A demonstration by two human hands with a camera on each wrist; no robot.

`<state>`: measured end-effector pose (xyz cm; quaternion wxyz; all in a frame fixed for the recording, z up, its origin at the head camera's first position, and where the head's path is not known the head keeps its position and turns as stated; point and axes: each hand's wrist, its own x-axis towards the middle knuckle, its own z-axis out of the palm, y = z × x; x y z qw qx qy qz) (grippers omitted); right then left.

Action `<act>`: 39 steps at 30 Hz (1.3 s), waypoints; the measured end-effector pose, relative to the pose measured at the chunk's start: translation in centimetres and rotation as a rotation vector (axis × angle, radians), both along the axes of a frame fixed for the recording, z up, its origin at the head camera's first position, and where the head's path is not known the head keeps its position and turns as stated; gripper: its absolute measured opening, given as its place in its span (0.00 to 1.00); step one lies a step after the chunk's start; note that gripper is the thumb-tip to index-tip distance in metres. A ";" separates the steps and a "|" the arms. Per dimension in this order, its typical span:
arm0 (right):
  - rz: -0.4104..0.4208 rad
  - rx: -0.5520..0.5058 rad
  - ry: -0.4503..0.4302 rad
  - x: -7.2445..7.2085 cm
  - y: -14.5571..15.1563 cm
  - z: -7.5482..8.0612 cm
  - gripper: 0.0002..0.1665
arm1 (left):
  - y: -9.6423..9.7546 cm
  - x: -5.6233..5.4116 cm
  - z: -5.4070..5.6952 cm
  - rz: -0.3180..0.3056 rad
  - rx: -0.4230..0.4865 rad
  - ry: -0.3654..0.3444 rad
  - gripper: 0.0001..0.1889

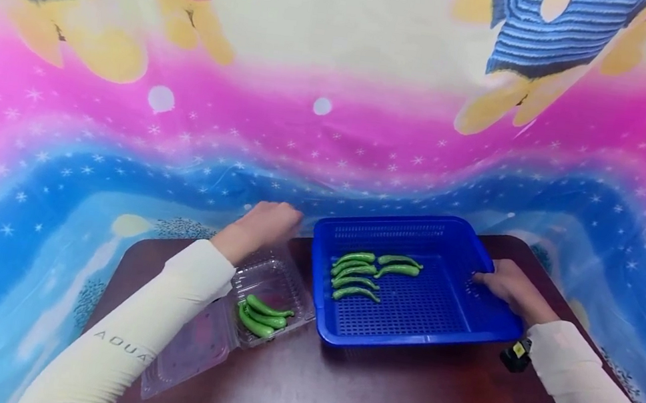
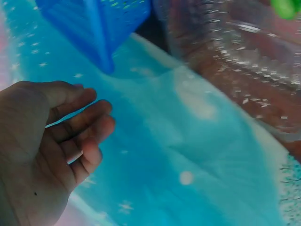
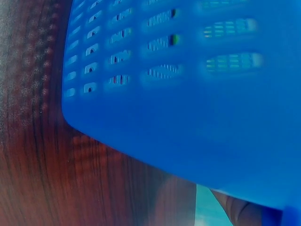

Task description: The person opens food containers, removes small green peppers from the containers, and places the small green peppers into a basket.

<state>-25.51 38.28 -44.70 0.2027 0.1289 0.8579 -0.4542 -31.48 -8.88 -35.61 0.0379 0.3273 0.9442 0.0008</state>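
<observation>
My right hand (image 1: 509, 285) grips the right rim of a blue plastic basket (image 1: 403, 339), whose perforated wall fills much of the right wrist view. Several green chili peppers (image 1: 357, 280) lie in rows on the basket's left side. My left hand (image 1: 268, 222) is above the far edge of a clear plastic clamshell box (image 1: 305, 297), left of the basket. Its fingers (image 2: 89, 115) are loosely bent and hold nothing, as the left wrist view shows. Three green peppers (image 1: 263, 315) lie together in the box's near part; the box's lid (image 1: 189, 353) is folded open toward the near left.
Box and basket stand side by side on a dark brown wooden table (image 1: 287, 392). A patterned blue and pink cloth (image 1: 283, 129) rises behind the table and surrounds its sides. The left sleeve (image 1: 151, 321) partly covers the box lid.
</observation>
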 end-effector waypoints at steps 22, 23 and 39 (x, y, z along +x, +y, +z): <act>0.005 0.015 0.018 0.0 0.2 0.1 0.22 | -4.3 4.3 -7.5 -0.068 -0.101 -0.264 0.07; 0.003 0.014 0.017 0.0 0.1 0.1 0.22 | -4.5 4.4 -7.8 -0.069 -0.089 -0.269 0.07; 0.008 0.020 0.027 0.0 0.1 0.0 0.21 | -5.7 5.6 -10.7 -0.135 0.003 -0.281 0.20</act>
